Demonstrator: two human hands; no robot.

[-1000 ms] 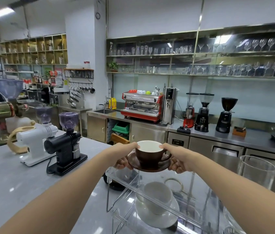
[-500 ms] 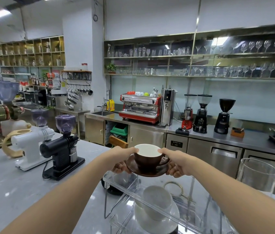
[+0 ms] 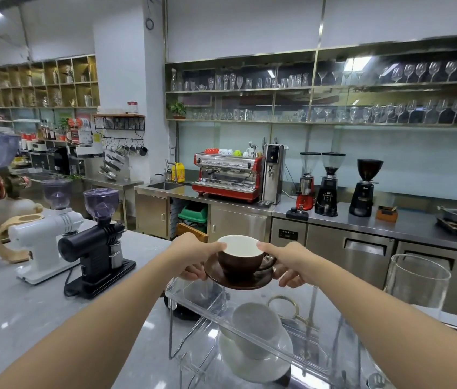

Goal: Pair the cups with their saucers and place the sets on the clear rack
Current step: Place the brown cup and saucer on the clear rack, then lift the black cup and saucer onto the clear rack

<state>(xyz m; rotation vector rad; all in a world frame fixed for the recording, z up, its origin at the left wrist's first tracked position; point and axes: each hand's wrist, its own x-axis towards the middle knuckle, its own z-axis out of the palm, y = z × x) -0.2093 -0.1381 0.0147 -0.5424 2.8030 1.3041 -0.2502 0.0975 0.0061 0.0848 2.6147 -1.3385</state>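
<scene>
Above the clear rack (image 3: 193,300), left hand (image 3: 193,256) and right hand (image 3: 289,262) grip the brown saucer (image 3: 235,280), steadying its cup (image 3: 240,259) level.

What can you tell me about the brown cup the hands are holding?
The brown cup is dark and glossy outside and white inside, like glazed ceramic, and it looks empty. It is round with a wide mouth and a curved handle pointing right. It stands upright on a matching brown saucer. The left hand and right hand hold the set from both sides, thumbs at the cup's rim, fingers under the saucer. The set is at the far end of the clear rack's top shelf; whether it touches is unclear.
</scene>
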